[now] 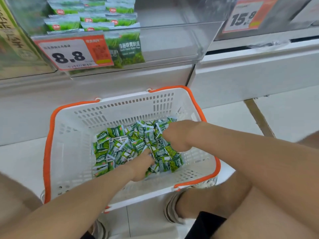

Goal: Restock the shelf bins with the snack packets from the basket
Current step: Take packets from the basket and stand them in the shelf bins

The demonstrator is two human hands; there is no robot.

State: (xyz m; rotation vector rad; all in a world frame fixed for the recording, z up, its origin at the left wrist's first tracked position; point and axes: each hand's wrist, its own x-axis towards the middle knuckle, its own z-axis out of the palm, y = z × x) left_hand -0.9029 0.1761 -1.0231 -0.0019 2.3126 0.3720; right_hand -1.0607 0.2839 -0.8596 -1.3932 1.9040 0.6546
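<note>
- Basket (46,152): white with an orange rim, sits on the floor (284,118) against the white shelf base (120,80), below the shelf bin (172,42).
- Snack packets (120,149): small green ones, a loose pile on the basket bottom, mostly centre and right.
- Left hand (141,166): reaches in over the near rim, fingertips buried in the middle of the pile. Can't tell whether it grips anything.
- Right hand (176,135): comes in over the right rim, knuckles up, fingers curled down into the far-right part of the pile. The packets hide the fingertips, so I can't tell its grip either.
- Shelf bin: clear plastic, up on the far side. Stacked green packs (63,25) fill its left part.
- In the way: the bin's clear front wall and the basket's slotted far wall both sit between the hands and the stacked packs.
- Price tag (72,54) reading 8.8 covers the left of the bin front. A bigger green bag (131,49) stands just to the right of it.
- Second price tag (243,16), 15.8, far right on the next unit.
- Green carton (10,37) at the far left edge.
- Shoe (170,209) and bent leg just beside the basket's near right corner.
</note>
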